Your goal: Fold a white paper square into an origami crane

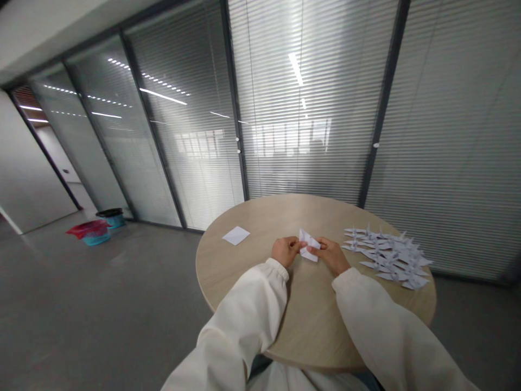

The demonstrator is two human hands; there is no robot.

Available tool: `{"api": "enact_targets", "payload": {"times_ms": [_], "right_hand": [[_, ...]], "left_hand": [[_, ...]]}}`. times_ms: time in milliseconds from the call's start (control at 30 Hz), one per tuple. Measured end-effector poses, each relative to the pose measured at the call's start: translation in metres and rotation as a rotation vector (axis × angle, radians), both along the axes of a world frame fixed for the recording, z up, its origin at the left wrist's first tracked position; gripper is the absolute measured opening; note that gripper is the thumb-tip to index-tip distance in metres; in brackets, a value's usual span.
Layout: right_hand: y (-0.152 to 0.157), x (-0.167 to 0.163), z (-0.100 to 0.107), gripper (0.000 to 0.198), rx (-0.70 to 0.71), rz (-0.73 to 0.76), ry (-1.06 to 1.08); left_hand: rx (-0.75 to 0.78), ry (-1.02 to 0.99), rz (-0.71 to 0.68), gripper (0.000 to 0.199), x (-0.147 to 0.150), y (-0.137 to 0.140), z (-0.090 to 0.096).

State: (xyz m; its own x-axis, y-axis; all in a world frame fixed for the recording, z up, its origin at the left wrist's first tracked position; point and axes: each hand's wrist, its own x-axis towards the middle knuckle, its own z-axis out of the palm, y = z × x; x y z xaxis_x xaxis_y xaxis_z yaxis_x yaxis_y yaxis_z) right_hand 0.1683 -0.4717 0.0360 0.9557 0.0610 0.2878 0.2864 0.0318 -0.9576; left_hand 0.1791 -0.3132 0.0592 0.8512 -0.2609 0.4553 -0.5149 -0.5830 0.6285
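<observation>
Between my two hands is a small piece of folded white paper (309, 253), held up just over the round table. My left hand (286, 250) pinches its left edge with thumb and fingers. On the other side my right hand (331, 255) grips it, the thumb lying across its front. Creases and a pointed upper corner show on the paper; its back is hidden. To the left on the tabletop lies a flat white paper square (236, 235). Several folded white paper cranes (391, 255) stand in close rows to the right of my right hand.
The round wooden table (313, 326) is right in front of me, its far edge near a glass partition with blinds (301, 108). Two blue bins stand on the floor at left, one with a red liner (87, 230), the other with a black liner (109, 213).
</observation>
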Motion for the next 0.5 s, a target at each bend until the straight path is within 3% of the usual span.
{"api": "enact_targets", "payload": {"times_ms": [233, 500], "right_hand": [[0.0, -0.003, 0.005, 0.04, 0.028, -0.049, 0.008], [0.001, -0.001, 0.004, 0.043, 0.049, -0.092, -0.003]], "left_hand": [[-0.129, 0.136, -0.086, 0.043, 0.003, -0.005, -0.007], [-0.064, 0.146, -0.122, 0.048, 0.0, -0.006, -0.009]]}}
